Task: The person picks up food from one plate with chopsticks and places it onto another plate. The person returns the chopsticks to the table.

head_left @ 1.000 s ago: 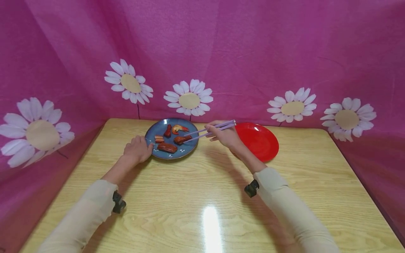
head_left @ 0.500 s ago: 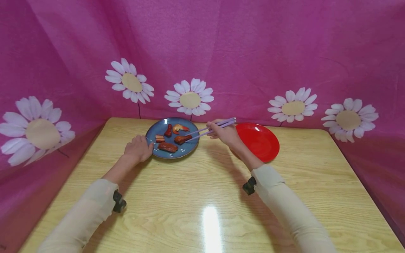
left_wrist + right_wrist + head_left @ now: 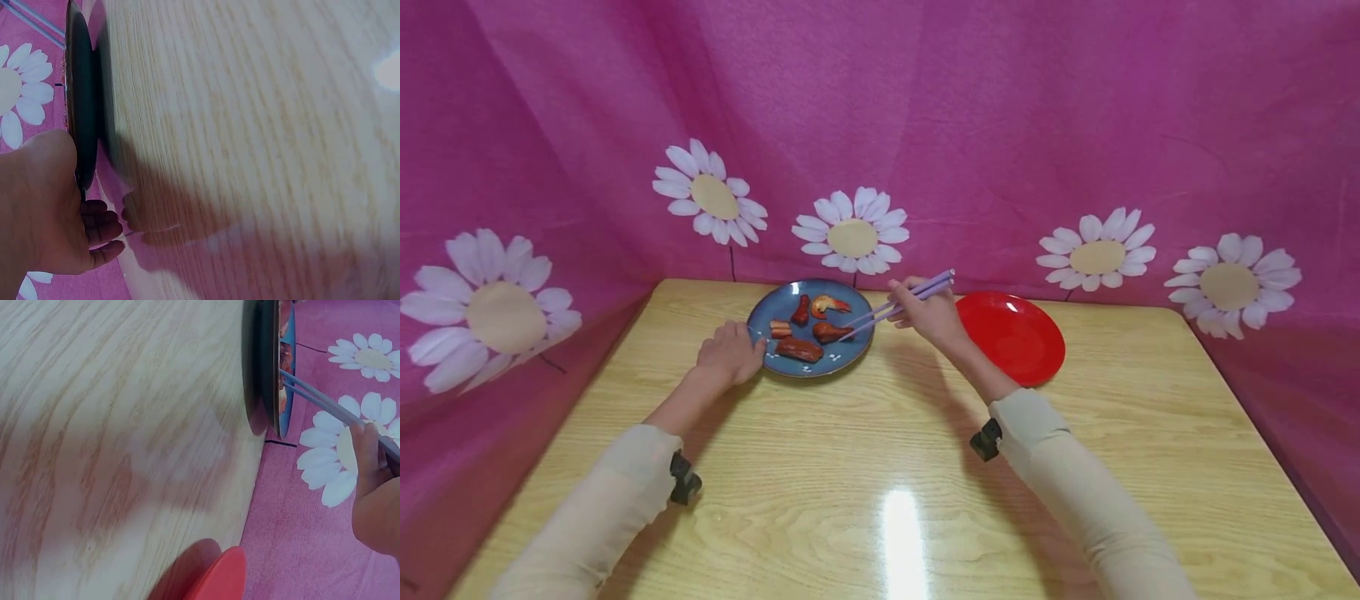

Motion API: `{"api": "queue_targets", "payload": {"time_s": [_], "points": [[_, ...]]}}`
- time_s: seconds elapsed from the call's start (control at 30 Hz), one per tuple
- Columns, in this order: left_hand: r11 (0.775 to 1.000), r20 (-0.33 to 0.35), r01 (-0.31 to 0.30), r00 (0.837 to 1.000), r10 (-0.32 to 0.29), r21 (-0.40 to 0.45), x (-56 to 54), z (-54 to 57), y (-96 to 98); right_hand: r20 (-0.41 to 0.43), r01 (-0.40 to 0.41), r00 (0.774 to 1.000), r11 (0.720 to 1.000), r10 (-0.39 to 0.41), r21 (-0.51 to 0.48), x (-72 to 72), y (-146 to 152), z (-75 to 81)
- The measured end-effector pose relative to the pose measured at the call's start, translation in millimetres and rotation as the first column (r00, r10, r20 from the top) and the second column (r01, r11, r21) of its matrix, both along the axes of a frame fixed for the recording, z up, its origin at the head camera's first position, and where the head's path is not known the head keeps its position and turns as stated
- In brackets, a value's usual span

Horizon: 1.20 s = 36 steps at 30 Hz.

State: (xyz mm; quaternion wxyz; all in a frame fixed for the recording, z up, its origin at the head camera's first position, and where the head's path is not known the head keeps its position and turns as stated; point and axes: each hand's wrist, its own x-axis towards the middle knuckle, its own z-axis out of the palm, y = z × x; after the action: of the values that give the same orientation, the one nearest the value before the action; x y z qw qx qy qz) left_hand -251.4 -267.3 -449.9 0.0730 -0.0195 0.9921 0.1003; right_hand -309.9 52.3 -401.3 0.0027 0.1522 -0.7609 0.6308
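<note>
Head | right hand (image 3: 931, 317) — gripping slim chopsticks (image 3: 934, 284) | left hand (image 3: 730, 353) — holding round blue plate (image 3: 778, 304)

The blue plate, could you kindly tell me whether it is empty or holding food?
The blue plate is holding food: in the head view, a drumstick, a shrimp and a brown meat slab lie on it.

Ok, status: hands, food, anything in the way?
Left hand holds blue plate by its rim. Right hand grips chopsticks, tips at brown drumstick. Drumstick on plate, other food close by.
</note>
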Motion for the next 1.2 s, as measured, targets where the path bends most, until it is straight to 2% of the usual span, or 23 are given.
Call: {"api": "queue_targets", "payload": {"time_s": [0.1,0.47,0.77,0.87,1.2], "points": [[1.0,0.002,0.002,1.0,-0.002,-0.006,-0.5,-0.3,0.2,-0.022,0.027,0.999,1.0,-0.028,-0.008,1.6,-2,-1.5],[1.0,0.001,-0.003,1.0,0.003,0.006,-0.5,0.6,0.0,-0.057,0.108,0.992,0.986,-0.116,-0.129,5.7,-3,-11.5],[1.0,0.0,0.0,1.0,0.0,0.002,-0.7,0.5,0.2,-0.058,0.134,0.988,0.976,-0.146,-0.171,13.7,3,-4.7],[1.0,-0.004,-0.002,1.0,0.002,0.001,-0.5,0.8,0.8,-0.06,0.146,0.985,0.972,-0.159,-0.186,11.8,6,-8.6],[1.0,0.013,-0.006,1.0,0.006,-0.004,0.7,1.6,1.4,-0.087,0.141,0.982,0.958,-0.167,-0.248,13.7,15,-2.8]]}}
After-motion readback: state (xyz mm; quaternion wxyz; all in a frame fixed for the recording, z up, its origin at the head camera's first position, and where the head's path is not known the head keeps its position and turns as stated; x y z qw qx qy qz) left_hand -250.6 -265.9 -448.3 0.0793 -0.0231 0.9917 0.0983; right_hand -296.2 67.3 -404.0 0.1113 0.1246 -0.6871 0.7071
